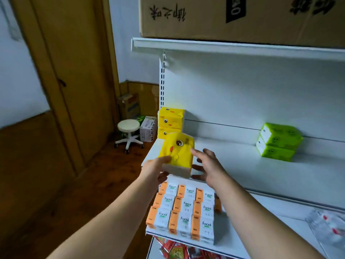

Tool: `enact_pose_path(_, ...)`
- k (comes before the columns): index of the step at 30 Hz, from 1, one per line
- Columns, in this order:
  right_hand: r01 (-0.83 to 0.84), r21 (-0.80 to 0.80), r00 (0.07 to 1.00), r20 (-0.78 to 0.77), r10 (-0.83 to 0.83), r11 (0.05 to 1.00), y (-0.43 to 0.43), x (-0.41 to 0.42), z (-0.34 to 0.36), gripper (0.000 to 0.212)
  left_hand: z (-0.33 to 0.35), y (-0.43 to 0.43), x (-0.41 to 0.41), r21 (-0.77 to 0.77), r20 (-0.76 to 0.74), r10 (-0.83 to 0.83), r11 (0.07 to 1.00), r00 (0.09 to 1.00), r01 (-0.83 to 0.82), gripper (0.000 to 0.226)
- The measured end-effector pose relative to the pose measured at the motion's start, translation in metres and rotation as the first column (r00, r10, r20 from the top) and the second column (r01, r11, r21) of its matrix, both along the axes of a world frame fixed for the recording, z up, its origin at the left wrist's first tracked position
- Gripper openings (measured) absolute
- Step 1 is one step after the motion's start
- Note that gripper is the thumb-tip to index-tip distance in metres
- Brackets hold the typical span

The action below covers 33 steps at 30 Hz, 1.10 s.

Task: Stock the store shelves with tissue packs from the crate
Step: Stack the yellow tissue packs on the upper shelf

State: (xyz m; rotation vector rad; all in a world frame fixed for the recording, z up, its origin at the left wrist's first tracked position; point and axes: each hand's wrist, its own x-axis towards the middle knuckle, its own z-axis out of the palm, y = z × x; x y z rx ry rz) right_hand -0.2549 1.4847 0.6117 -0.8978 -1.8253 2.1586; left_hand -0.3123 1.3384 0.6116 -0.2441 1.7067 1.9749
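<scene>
My left hand [155, 168] grips a yellow tissue pack [177, 153] with a cartoon face, held tilted over the front left of the white middle shelf [233, 165]. My right hand [208, 165] hovers just right of the pack with its fingers spread, and I cannot tell whether they touch it. Two more yellow packs [170, 121] stand stacked at the shelf's back left corner. Two green packs [279, 142] are stacked further right on the same shelf. The crate is out of view.
Orange and white Facial tissue packs [183, 210] fill the left of the shelf below. A large cardboard box [242, 17] sits on the top shelf. A white stool [128, 133], small boxes and a wooden door [74, 71] lie to the left.
</scene>
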Motion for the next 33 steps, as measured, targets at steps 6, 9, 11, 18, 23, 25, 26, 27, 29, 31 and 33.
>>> enact_pose_path(6,0.079,0.074,0.996,0.022,-0.081,0.994,0.008,-0.037,-0.032,0.057,-0.021,0.018,-0.008,-0.093,0.042,-0.065,0.993,0.997,0.069,0.032)
enact_pose_path(9,0.126,0.081,0.992,0.003,-0.127,0.989,0.017,-0.055,-0.039,0.026,-0.028,0.015,-0.026,-0.337,-0.079,-0.088,0.94,0.993,0.057,0.043)
enact_pose_path(11,0.096,0.124,0.995,0.011,-0.098,0.988,0.023,-0.069,-0.041,0.019,-0.032,0.009,-0.046,-0.491,-0.251,-0.022,0.864,0.968,-0.108,0.047)
enact_pose_path(18,0.155,0.339,0.988,-0.03,-0.154,0.928,0.016,-0.089,-0.035,0.05,-0.038,-0.003,-0.1,-0.53,-0.425,-0.31,0.847,0.851,0.044,0.09)
enact_pose_path(23,0.102,0.47,0.995,-0.038,-0.095,0.877,-0.015,-0.069,-0.041,0.067,-0.038,0.004,-0.105,-0.629,-0.521,-0.387,0.777,0.761,-0.036,0.056)
enact_pose_path(25,0.025,0.547,1.0,-0.008,-0.025,0.837,-0.017,-0.077,-0.044,0.076,-0.039,0.007,-0.109,-0.656,-0.53,-0.379,0.75,0.758,-0.084,0.054)
enact_pose_path(26,0.004,0.568,1.0,0.013,-0.014,0.823,-0.016,-0.085,-0.044,0.079,-0.04,0.009,-0.114,-0.659,-0.532,-0.367,0.746,0.763,-0.101,0.055)
enact_pose_path(27,-0.004,0.576,1.0,0.028,-0.015,0.818,-0.014,-0.092,-0.043,0.08,-0.041,0.011,-0.118,-0.66,-0.529,-0.355,0.743,0.771,-0.11,0.055)
enact_pose_path(29,0.001,0.589,0.998,0.045,-0.033,0.808,-0.008,-0.105,-0.04,0.076,-0.04,0.015,-0.125,-0.661,-0.514,-0.332,0.741,0.791,-0.118,0.053)
enact_pose_path(31,-0.007,0.618,0.997,0.067,-0.043,0.786,-0.003,-0.115,-0.037,0.065,-0.038,0.02,-0.131,-0.661,-0.497,-0.328,0.743,0.803,-0.106,0.048)
enact_pose_path(33,-0.013,0.648,0.996,0.08,-0.05,0.761,0.001,-0.121,-0.034,0.054,-0.036,0.024,-0.136,-0.654,-0.487,-0.328,0.751,0.81,-0.088,0.044)
